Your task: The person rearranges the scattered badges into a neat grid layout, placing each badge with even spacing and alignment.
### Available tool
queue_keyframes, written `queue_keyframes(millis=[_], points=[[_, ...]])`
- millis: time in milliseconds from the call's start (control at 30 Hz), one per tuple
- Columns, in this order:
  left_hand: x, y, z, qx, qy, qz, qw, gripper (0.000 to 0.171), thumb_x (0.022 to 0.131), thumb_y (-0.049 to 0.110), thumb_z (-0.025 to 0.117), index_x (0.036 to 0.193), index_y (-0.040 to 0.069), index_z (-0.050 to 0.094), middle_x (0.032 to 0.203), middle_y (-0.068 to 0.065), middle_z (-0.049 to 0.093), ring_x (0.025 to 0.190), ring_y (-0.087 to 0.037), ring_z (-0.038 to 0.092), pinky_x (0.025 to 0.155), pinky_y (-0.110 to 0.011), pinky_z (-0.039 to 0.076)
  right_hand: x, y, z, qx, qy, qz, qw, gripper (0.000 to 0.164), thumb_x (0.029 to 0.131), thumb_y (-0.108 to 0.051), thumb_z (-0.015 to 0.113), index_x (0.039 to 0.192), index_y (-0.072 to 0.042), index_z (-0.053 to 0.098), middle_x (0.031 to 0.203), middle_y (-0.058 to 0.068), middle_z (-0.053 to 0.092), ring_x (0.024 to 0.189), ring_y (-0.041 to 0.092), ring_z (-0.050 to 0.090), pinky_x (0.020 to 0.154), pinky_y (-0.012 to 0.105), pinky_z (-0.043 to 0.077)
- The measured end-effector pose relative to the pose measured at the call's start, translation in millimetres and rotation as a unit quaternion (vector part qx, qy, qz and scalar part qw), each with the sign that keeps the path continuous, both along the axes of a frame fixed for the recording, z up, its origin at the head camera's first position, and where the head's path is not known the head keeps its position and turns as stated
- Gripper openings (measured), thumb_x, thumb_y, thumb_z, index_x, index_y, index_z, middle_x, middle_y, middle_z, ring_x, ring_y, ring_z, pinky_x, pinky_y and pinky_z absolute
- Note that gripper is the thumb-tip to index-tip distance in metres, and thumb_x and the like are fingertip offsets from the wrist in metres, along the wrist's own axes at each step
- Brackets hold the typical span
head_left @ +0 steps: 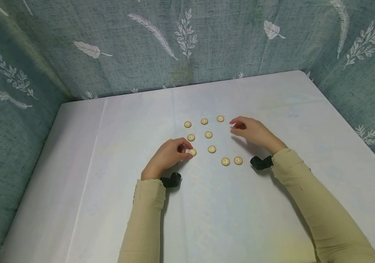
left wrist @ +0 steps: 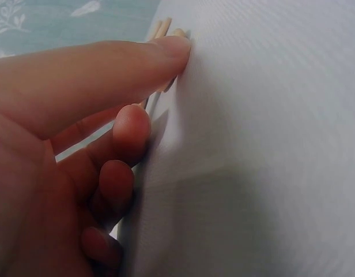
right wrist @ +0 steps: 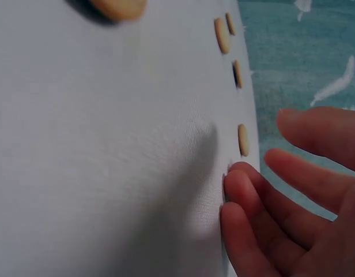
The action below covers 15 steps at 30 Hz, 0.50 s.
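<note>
My left hand (head_left: 169,155) pinches a small round tan disc (head_left: 192,152), marked like a button, between thumb and forefinger at the table surface. The left wrist view shows the thumb (left wrist: 137,66) across the disc's edge. Two rows of similar discs lie behind it, including a disc (head_left: 191,137) just beyond my fingers. Level with it on the right is another disc (head_left: 211,149). My right hand (head_left: 253,131) holds nothing; its fingers are loosely bent, with thumb and forefinger apart. Closest to its fingertips is the back right disc (head_left: 220,118).
Two more discs, a left one (head_left: 225,161) and a right one (head_left: 238,160), lie side by side nearer the front. A white cloth covers the table (head_left: 125,146). Green leaf-patterned curtains (head_left: 121,47) hang along its back and sides. Black cameras project from both wrists.
</note>
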State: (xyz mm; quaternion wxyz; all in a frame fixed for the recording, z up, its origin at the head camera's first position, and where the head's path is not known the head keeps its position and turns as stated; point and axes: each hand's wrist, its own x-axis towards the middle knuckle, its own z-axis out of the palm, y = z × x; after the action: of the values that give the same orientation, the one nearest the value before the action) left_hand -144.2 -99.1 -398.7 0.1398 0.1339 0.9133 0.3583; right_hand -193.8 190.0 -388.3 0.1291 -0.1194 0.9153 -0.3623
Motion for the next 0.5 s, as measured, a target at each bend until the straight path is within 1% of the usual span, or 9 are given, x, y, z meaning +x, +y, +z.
queue_keyframes(millis=[133, 233, 367, 500], points=[[-0.6, 0.3, -0.6, 0.002, -0.001, 0.0, 1.0, 0.016, 0.078, 0.024, 0.068, 0.091, 0.021, 0.061, 0.073, -0.001, 0.051, 0.069, -0.016, 0.047, 0.064, -0.03, 0.037, 10.3, 4.4, 2.5, -0.015, -0.001, 0.01, 1.0, 0.036, 0.087, -0.032, 0.055, 0.117, -0.011, 0.054, 0.107, 0.005, 0.058, 0.104, 0.021, 0.05, 0.088, 0.04, 0.036], [-1.0, 0.6, -0.8, 0.002, -0.001, 0.0, 1.0, 0.016, 0.078, 0.025, 0.068, 0.092, 0.021, 0.061, 0.073, -0.001, 0.051, 0.069, -0.016, 0.046, 0.063, -0.03, 0.037, 15.0, 7.2, 3.2, -0.021, -0.007, 0.002, 1.0, 0.036, 0.087, -0.033, 0.055, 0.116, -0.011, 0.055, 0.109, 0.004, 0.057, 0.106, 0.02, 0.05, 0.089, 0.039, 0.036], [-0.4, 0.6, -0.8, 0.001, -0.003, -0.001, 1.0, 0.016, 0.078, 0.025, 0.068, 0.091, 0.021, 0.062, 0.073, -0.002, 0.051, 0.069, -0.016, 0.046, 0.063, -0.03, 0.036, 18.6, 9.1, 2.7, -0.039, -0.014, -0.005, 0.999, 0.035, 0.087, -0.033, 0.056, 0.115, -0.012, 0.055, 0.112, 0.003, 0.057, 0.107, 0.019, 0.05, 0.09, 0.039, 0.035], [0.2, 0.1, 0.0, -0.006, 0.002, -0.004, 1.0, 0.014, 0.078, 0.024, 0.068, 0.091, 0.021, 0.062, 0.072, -0.002, 0.051, 0.068, -0.015, 0.046, 0.062, -0.029, 0.036, 20.7, 10.4, 1.8, -0.049, -0.022, -0.001, 0.999, 0.036, 0.087, -0.033, 0.056, 0.116, -0.012, 0.055, 0.113, 0.003, 0.056, 0.108, 0.019, 0.049, 0.09, 0.04, 0.035]])
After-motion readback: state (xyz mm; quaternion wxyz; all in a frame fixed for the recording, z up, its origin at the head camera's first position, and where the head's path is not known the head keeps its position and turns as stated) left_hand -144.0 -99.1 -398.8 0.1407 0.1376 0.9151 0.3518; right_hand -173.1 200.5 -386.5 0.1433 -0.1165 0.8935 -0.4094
